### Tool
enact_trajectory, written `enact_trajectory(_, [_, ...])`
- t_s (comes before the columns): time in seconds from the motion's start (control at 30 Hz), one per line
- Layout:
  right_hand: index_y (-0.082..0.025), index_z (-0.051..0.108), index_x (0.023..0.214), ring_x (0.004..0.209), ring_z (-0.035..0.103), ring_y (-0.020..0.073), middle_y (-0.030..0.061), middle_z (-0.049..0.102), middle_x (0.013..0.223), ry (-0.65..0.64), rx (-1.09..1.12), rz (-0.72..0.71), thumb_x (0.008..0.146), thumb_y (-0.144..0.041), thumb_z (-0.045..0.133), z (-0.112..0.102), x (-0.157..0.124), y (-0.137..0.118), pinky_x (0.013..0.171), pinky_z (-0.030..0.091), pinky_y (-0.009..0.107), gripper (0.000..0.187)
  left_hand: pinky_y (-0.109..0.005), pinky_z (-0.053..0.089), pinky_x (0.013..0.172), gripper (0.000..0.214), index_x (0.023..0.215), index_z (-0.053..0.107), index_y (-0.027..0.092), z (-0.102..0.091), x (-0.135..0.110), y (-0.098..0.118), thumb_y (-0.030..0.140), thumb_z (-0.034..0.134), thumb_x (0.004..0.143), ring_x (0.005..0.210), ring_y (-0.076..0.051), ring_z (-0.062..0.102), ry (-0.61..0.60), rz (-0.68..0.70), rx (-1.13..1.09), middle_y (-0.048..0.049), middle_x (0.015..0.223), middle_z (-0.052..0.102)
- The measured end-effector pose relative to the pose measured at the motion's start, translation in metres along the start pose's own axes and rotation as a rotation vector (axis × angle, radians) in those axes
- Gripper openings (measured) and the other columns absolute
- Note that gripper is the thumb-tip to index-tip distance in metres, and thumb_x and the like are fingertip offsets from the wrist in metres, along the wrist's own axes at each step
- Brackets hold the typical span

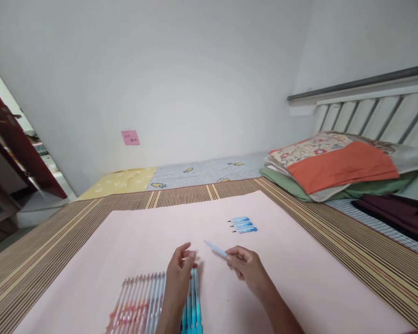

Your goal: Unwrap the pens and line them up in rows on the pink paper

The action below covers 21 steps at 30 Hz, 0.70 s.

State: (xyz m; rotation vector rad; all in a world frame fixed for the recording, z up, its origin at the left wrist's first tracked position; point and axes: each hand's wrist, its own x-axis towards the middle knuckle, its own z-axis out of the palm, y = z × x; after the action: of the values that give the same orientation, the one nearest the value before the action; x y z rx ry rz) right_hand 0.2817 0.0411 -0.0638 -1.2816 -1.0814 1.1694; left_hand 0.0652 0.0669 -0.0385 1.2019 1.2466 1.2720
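Note:
My right hand (245, 268) pinches a light blue pen (216, 249) by its rear end, the tip pointing up and left above the pink sheet (299, 278). My left hand (181, 271) hovers just left of it, fingers loosely curled and apart, holding nothing. Under my left wrist lies a row of several clear and blue pen barrels (149, 301). Beyond the hands, three or so small blue pen caps (243, 225) lie side by side on the sheet.
The pink sheet covers a striped mat (38, 250) on a bed. Folded blankets and an orange pillow (337, 167) are stacked at the right by the slatted headboard (376, 111). A pink sticky note (130, 137) is on the wall. A dark red door (10, 139) stands at the left.

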Motion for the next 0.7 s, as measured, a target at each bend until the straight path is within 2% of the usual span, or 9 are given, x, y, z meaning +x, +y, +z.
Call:
enact_trajectory(0.1, [-0.017,0.074,0.087,0.05,0.039,0.008,-0.0005,0.062,0.067,-0.148,-0.024,-0.024,0.074,-0.037,0.073,0.0,-0.009,-0.012,0.048,0.028,0.024,0.024,-0.027,0.044,0.052,0.066,0.129,0.062,0.02,0.0,-0.001,0.002,0.059,0.072,0.077,0.074,-0.021,0.069,-0.078,0.032,0.009,-0.0094,0.104,0.071])
enact_trajectory(0.2, [-0.017,0.077,0.088,0.054,0.043,0.0085,0.0007,0.065,0.069,-0.252,-0.055,-0.041,0.074,-0.035,0.076,0.001,-0.015,-0.018,0.05,0.03,0.023,0.023,-0.027,0.042,0.056,0.043,0.106,0.075,0.017,0.001,-0.005,0.007,0.05,0.074,0.078,0.069,-0.018,0.063,-0.249,0.048,0.104,-0.0059,0.083,0.071])
enact_trajectory(0.27, [-0.017,0.077,0.091,0.054,0.044,0.0087,0.001,0.066,0.069,-0.232,-0.018,-0.028,0.073,-0.037,0.08,0.0,-0.015,-0.016,0.05,0.031,0.023,0.027,-0.027,0.038,0.056,0.03,0.086,0.078,0.016,0.003,-0.009,0.009,0.044,0.074,0.078,0.061,-0.016,0.056,-0.306,0.022,0.167,-0.0022,0.064,0.065])
enact_trajectory(0.33, [-0.017,0.076,0.093,0.05,0.044,0.0088,-0.0006,0.064,0.062,-0.163,0.083,-0.011,0.072,-0.042,0.082,0.0,-0.012,-0.012,0.049,0.032,0.024,0.034,-0.027,0.035,0.055,0.026,0.079,0.078,0.016,0.004,-0.011,0.011,0.042,0.075,0.076,0.055,-0.014,0.05,-0.31,-0.006,0.151,-0.0001,0.057,0.06])
enact_trajectory(0.43, [-0.016,0.075,0.091,0.051,0.049,0.0106,-0.0017,0.06,0.056,-0.08,0.339,-0.007,0.068,-0.051,0.086,0.005,-0.008,-0.007,0.051,0.037,0.025,0.043,-0.027,0.036,0.057,0.024,0.082,0.078,0.016,0.006,-0.013,0.012,0.038,0.078,0.071,0.056,-0.014,0.049,-0.311,-0.025,0.05,0.0009,0.056,0.059])
enact_trajectory(0.53, [-0.016,0.076,0.088,0.065,0.061,0.0141,0.0037,0.069,0.073,-0.061,0.531,0.018,0.063,-0.052,0.091,0.016,-0.009,-0.006,0.066,0.05,0.029,0.047,-0.027,0.035,0.059,0.028,0.086,0.077,0.015,0.009,-0.015,0.011,0.035,0.082,0.068,0.059,-0.013,0.048,-0.335,-0.026,0.013,0.0021,0.059,0.058])
enact_trajectory(0.6, [-0.015,0.077,0.087,0.069,0.064,0.0148,0.0047,0.07,0.078,-0.067,0.561,0.043,0.062,-0.051,0.092,0.024,-0.01,-0.006,0.075,0.053,0.032,0.046,-0.026,0.033,0.059,0.027,0.085,0.075,0.015,0.012,-0.017,0.01,0.036,0.082,0.069,0.06,-0.013,0.046,-0.341,-0.017,0.034,0.0031,0.06,0.055])
enact_trajectory(0.7, [-0.014,0.077,0.087,0.068,0.063,0.0152,0.0038,0.069,0.073,-0.057,0.493,0.054,0.062,-0.057,0.091,0.033,-0.011,-0.004,0.073,0.052,0.032,0.051,-0.026,0.031,0.059,0.025,0.078,0.07,0.017,0.016,-0.022,0.01,0.039,0.081,0.073,0.061,-0.013,0.043,-0.328,0.013,0.108,0.0034,0.061,0.055])
